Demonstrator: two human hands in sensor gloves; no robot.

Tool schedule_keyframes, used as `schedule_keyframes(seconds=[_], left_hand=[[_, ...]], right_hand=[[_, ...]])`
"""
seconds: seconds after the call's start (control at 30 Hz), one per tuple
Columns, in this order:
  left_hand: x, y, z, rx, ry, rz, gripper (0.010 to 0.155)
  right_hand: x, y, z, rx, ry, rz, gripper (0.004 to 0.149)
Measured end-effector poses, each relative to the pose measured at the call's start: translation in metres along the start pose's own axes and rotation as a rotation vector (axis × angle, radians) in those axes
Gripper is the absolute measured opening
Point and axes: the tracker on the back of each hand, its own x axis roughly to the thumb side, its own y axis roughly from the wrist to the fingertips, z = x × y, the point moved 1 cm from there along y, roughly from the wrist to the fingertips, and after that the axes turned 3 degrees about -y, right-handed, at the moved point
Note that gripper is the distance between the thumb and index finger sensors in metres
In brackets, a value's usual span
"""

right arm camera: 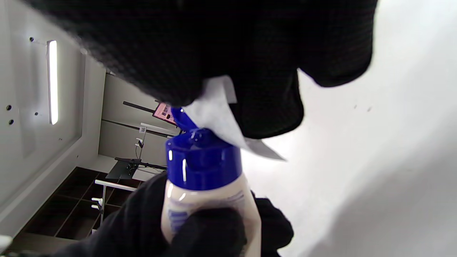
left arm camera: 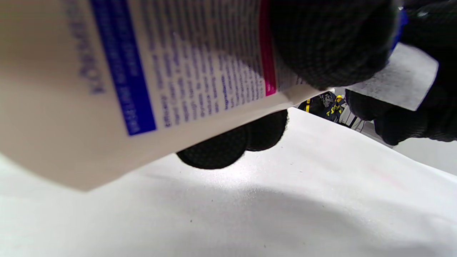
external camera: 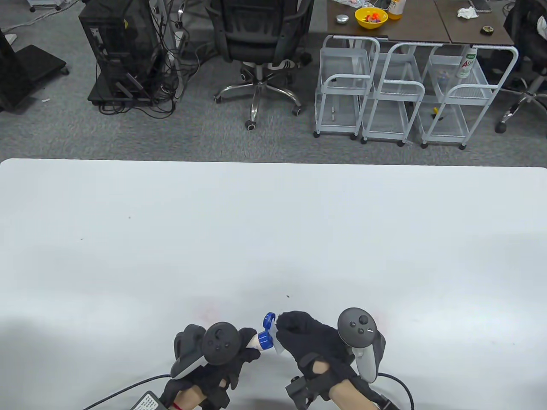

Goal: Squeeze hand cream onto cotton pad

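My left hand [external camera: 222, 356] grips a cream-coloured hand cream tube [external camera: 257, 340] with a blue flip cap [external camera: 266, 338] that stands open, low over the near edge of the white table [external camera: 273, 239]. The tube points right toward my right hand [external camera: 312, 341]. My right hand pinches a white cotton pad [external camera: 277, 347] against the tube's nozzle. The right wrist view shows the pad [right arm camera: 221, 117] lying over the blue cap [right arm camera: 203, 164]. The left wrist view shows the tube's printed body [left arm camera: 135, 78] close up and the pad [left arm camera: 396, 80] beyond it.
Beyond the table's far edge stand an office chair [external camera: 260, 47], a black computer tower [external camera: 122, 51] with cables, and three white wire carts [external camera: 401, 94]. A brown desk with a yellow bowl [external camera: 371, 18] is behind them.
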Motion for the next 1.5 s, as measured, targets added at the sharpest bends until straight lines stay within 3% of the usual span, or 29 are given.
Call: schedule_keyframes(seconds=[0.8, 1.5], left_hand=[[-0.006, -0.001, 0.007, -0.051, -0.025, 0.053, 0.049], [-0.01, 0.003, 0.007, -0.073, 0.002, 0.128, 0.051]], right_hand=[[-0.006, 0.003, 0.009, 0.078, 0.076, 0.033, 0.037], [-0.004, 0.005, 0.005, 0.062, 0.085, 0.008, 0.037]])
